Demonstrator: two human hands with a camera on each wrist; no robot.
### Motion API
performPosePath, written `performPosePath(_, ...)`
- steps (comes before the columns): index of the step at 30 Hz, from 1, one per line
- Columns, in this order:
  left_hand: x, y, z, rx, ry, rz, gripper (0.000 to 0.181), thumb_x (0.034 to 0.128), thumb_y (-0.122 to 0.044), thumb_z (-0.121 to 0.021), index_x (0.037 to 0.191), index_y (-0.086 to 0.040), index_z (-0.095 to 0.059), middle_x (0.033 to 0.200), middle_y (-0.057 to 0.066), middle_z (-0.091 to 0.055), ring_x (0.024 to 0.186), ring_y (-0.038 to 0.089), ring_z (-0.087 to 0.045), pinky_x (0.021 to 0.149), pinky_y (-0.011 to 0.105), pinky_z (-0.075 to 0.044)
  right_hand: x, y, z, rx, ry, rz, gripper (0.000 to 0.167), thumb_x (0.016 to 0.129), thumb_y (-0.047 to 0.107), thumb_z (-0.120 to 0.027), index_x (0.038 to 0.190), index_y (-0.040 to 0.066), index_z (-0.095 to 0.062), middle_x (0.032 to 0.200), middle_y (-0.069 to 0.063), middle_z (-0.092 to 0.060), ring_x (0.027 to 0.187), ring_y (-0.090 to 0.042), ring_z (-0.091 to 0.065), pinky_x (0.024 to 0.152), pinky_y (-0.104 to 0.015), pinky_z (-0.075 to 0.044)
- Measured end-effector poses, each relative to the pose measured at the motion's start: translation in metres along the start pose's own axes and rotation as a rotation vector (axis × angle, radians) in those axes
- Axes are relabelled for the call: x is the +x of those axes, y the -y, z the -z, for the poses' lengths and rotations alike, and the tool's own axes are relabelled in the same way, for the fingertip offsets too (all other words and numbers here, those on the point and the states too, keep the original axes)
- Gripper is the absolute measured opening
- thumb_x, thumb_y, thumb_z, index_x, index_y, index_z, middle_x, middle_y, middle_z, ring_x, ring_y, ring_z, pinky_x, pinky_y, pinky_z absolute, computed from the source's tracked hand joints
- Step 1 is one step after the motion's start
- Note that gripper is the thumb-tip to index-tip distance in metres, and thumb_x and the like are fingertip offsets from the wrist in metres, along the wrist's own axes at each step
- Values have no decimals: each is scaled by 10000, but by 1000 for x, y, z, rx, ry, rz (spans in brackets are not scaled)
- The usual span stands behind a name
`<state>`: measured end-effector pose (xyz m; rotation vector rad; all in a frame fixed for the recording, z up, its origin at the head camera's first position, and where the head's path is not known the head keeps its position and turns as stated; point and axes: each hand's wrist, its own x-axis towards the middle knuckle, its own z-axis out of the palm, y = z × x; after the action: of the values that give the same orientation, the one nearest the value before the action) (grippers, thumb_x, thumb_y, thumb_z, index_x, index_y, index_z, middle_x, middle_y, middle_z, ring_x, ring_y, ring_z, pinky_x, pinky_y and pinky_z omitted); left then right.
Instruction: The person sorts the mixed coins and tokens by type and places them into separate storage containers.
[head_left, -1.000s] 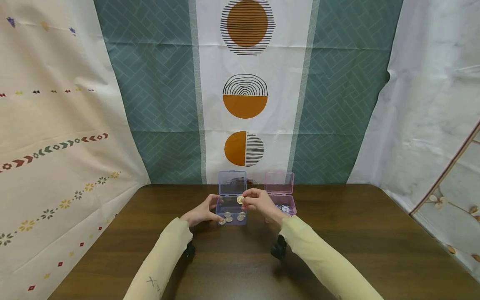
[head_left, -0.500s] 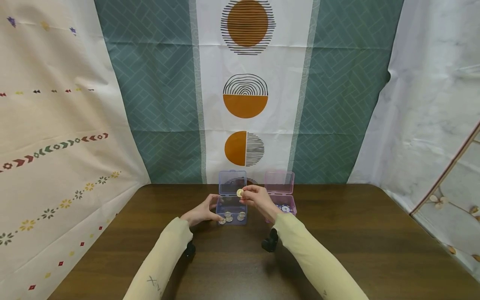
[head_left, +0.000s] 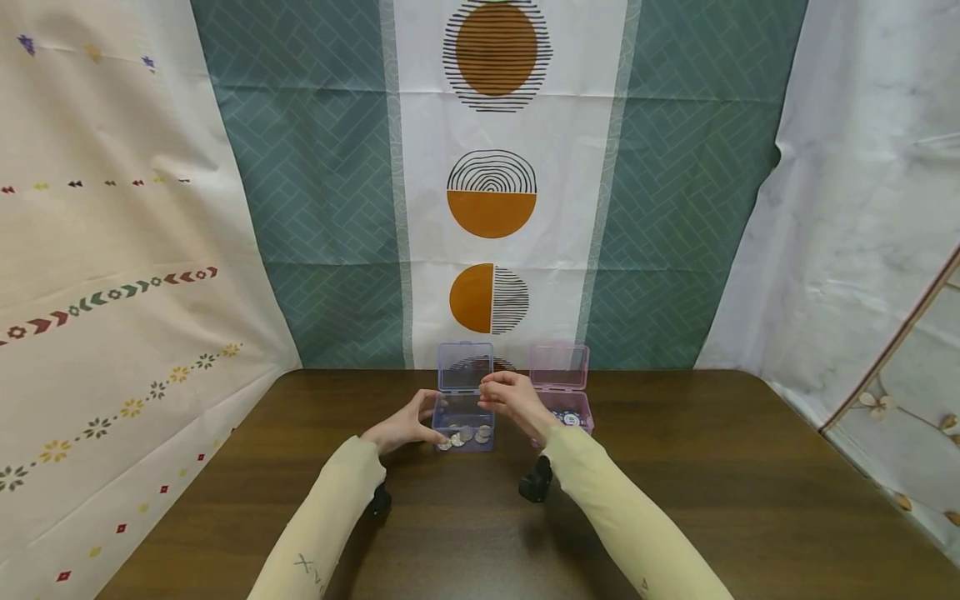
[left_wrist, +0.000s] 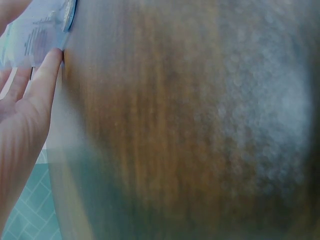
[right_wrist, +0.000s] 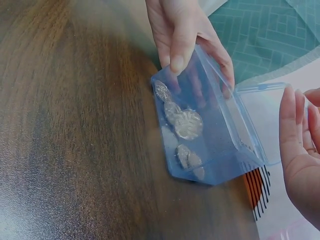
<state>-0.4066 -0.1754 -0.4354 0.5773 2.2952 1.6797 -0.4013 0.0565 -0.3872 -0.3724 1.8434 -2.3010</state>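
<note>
A clear blue plastic box (right_wrist: pixel 215 155) stands on the table with its hinged lid (head_left: pixel 465 365) raised. Several shiny coins (right_wrist: pixel 188 125) lie inside, along the near wall. My left hand (head_left: pixel 405 423) grips the box's left end, thumb at the near side and fingers at the far side; the left wrist view catches only part of this. Over the right side of the box hovers my right hand (head_left: pixel 517 402), its fingers (right_wrist: pixel 288 125) extended close together. Nothing shows between them, and the hand touches neither box nor coins.
To the right stands a similar pink box (head_left: pixel 583 400), lid up, holding several blue-and-white chips (head_left: pixel 572 419), partly behind the right wrist. The dark wooden table (head_left: pixel 480 533) ends at a patterned cloth backdrop (head_left: pixel 322 250) just behind both boxes.
The gold coin that my right fingers pinched has left them, and the coins in the blue box now lie differently. The right hand rose slightly; the left hand stayed put.
</note>
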Motion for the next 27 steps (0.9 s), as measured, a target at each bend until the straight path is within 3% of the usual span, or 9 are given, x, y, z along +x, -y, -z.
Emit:
performPosePath(12, 1, 3, 0, -12, 5, 5, 803, 705, -26, -753, 1313, -54, -230, 1381, 185, -208, 1278, 376, -197, 928, 484, -311, -3, 2, 0, 7, -5, 2, 235, 861, -18, -569, 1046, -148, -506, 857, -136, -553, 704, -176, -572, 709, -325, -495)
performPosePath(27, -1, -2, 2, 38, 5, 16, 827, 693, -63, -769, 1323, -60, -233, 1378, 165, -241, 1278, 366, -206, 939, 507, -287, -7, 5, 8, -14, 13, -8, 281, 871, 6, -565, 1086, -158, -486, 910, -155, -552, 740, -198, -576, 719, -321, -492)
